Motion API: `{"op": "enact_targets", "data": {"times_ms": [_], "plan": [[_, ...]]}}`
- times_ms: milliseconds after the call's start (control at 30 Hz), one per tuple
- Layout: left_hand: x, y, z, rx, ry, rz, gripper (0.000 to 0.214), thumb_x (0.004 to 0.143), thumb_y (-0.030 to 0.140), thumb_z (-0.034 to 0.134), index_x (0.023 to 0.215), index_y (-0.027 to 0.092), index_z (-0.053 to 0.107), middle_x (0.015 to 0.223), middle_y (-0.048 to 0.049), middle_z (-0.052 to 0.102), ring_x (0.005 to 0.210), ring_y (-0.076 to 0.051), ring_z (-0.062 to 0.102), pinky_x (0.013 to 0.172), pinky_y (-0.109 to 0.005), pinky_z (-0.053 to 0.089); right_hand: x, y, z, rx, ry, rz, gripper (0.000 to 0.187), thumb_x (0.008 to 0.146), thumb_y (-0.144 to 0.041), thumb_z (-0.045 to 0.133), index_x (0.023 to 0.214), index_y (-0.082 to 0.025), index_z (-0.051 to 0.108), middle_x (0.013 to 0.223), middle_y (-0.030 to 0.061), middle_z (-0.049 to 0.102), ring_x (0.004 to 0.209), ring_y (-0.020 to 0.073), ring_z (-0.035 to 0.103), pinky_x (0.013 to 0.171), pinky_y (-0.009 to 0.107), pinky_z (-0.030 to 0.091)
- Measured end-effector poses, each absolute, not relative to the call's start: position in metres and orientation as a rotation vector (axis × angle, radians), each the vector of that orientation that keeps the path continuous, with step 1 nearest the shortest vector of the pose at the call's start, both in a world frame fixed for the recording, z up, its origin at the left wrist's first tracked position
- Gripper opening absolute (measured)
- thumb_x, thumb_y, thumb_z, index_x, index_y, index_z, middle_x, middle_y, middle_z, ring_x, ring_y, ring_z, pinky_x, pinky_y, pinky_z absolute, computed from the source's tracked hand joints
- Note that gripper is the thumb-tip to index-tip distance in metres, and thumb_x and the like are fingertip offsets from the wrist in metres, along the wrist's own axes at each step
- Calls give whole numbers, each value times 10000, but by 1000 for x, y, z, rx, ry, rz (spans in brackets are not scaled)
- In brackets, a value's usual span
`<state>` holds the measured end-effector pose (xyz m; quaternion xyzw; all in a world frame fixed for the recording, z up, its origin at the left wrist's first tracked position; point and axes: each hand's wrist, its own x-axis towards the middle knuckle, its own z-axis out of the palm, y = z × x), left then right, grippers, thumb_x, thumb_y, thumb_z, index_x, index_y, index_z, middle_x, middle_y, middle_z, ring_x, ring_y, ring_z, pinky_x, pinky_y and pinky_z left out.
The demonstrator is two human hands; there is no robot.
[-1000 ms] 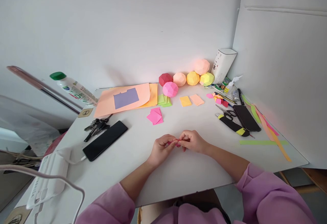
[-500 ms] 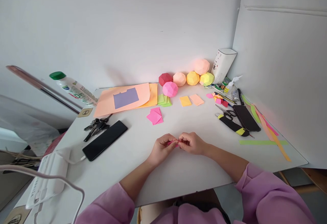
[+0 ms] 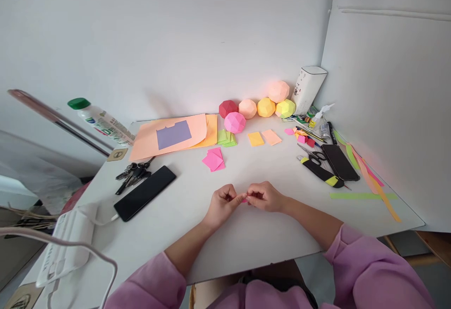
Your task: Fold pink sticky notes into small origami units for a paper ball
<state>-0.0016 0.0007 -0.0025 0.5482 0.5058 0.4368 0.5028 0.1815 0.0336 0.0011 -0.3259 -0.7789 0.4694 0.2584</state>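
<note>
A small pink paper piece point(image 3: 244, 199) was pinched between the left hand point(image 3: 221, 202) and right hand point(image 3: 265, 196), low over the bench point(image 3: 246, 234); its shape was mostly hidden by fingertips. Pink squares point(image 3: 213, 159) lay beyond.

Matt paper balls point(image 3: 235, 122), glossy phone point(image 3: 144, 193)

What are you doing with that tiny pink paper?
A person in pink sleeves sits at a white table, pinching a small pink paper piece between the left hand and right hand. Loose pink squares lie just beyond, and folded paper balls line the wall. A black phone and keys sit to the left.
</note>
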Motion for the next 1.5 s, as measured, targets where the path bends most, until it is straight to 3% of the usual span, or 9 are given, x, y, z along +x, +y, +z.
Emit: {"op": "enact_targets", "data": {"times_ms": [333,500,600,733,900,1200,1500], "plan": [[-2,-1,1,1333,1193,1070,515,789,489,551,496,194,248,484,66,265,456,-69,239,439,-218,222,182,32,7,-868,-2086,1333,183,830,-276,517,681,-172,529,602,5,604,465,98,515,429,210,399],[-3,0,10,1220,1326,1000,522,838,553,429,479,174,442,457,21,430,440,-94,390,445,-232,319,182,38,1,-851,-2226,664,214,863,-244,490,667,-183,551,545,-3,582,469,102,488,467,229,394],[-4,-1,13,1212,1244,898,457,831,541,463,651,150,616,571,-16,576,509,-118,507,500,-240,408,183,42,0,-693,-2325,240,203,878,-164,473,711,-177,589,629,17,643,547,115,547,515,240,419],[-3,0,11,1172,1164,849,394,824,516,504,825,152,657,634,-23,638,515,-121,539,526,-246,454,183,42,5,-563,-2353,-30,173,866,-86,484,784,-167,613,731,22,672,595,109,580,548,237,453],[-4,3,6,1080,1064,902,372,855,487,476,880,152,635,703,-40,670,550,-131,576,545,-257,477,181,42,9,-580,-2245,21,173,855,-54,475,842,-162,610,843,47,681,717,118,631,618,225,505],[-4,5,5,1058,1020,918,369,837,501,500,717,154,540,602,3,606,491,-114,561,490,-243,442,181,41,6,-535,-2306,191,165,863,-172,530,1020,-153,578,927,82,685,826,161,646,672,265,537],[-5,5,0,1046,979,917,369,831,509,504,692,168,509,545,25,564,478,-108,527,491,-240,425,181,41,8,-507,-2293,154,174,895,-223,519,1039,-157,589,892,74,709,767,159,667,616,262,533]]}}
